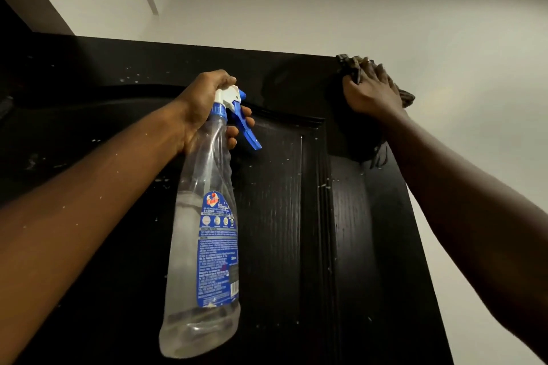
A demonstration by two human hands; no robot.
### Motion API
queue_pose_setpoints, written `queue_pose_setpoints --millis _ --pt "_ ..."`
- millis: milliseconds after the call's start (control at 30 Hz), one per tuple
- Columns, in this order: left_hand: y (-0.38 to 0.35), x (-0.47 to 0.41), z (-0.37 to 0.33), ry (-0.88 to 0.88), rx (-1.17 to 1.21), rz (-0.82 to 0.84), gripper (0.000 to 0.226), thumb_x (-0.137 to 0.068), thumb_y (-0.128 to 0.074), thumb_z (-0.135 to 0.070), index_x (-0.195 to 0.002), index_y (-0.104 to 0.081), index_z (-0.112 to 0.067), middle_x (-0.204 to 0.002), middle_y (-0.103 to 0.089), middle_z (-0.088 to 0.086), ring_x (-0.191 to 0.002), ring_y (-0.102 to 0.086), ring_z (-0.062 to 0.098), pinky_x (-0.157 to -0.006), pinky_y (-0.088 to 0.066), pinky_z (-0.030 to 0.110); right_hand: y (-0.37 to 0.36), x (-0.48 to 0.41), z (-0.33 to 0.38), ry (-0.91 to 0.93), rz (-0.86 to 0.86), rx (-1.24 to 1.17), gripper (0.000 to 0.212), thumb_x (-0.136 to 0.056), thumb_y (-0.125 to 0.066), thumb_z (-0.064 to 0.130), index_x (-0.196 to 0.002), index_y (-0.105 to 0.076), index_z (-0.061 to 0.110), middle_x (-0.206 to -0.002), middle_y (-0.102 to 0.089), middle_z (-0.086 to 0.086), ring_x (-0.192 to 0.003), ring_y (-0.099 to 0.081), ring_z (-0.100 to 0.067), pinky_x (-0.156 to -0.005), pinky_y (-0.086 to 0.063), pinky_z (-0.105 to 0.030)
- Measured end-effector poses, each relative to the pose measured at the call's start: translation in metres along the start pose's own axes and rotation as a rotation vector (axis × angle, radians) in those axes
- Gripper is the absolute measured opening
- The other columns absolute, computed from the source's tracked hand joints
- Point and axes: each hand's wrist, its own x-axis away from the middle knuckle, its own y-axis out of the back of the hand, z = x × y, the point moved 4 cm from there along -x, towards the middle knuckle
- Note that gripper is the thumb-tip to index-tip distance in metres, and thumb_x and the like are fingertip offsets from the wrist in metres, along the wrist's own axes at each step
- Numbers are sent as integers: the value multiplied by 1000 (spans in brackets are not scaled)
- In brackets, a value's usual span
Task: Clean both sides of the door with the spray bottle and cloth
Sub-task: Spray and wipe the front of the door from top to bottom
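Left hand [204,104] grips spray bottle [204,216] by its neck, nozzle near door [281,216]. Right hand [370,92] presses cloth [406,96] on door's top right corner. Risk: cloth slips off the edge; overspray wets right forearm.

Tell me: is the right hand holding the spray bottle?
No, the left hand grips the spray bottle, while the right hand holds the cloth against the door's top corner.

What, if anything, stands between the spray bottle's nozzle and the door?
Nothing visible does: the left hand holds the spray bottle by its neck, only air between nozzle and door. The right hand holds the cloth against the door's top corner, off to the side.
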Motion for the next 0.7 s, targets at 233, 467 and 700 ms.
queue_pose_setpoints --millis 233,467,700 --pt "-1 -7 12 -7 3 4 42 -96 -39 -43 -92 -60 -6 -80 -67 13 -51 -55 16 -41 -47 22 -18 -30 29 156 25 28 63 -102 -22 49 -162 -11 32 -170 -2 7 -156 2 -16 -126 2 -41" --pt "7 -8 2 -37 -11 -19 42 -95 -40 -42 -90 -61 -6 -82 -68 13 -74 -58 23 -42 -47 23 2 -26 0 271 68 35 75 -91 -19 58 -162 -11 33 -170 -5 6 -156 -2 -17 -126 -2 -43" --pt "0 -14 -12 -68 -63 -25 42 -95 -40 -42 -91 -61 -6 -83 -67 13 -60 -57 19 -45 -47 23 -12 -25 47 192 32 61 64 -103 -24 50 -162 -9 30 -170 -1 2 -156 3 -21 -125 3 -47"
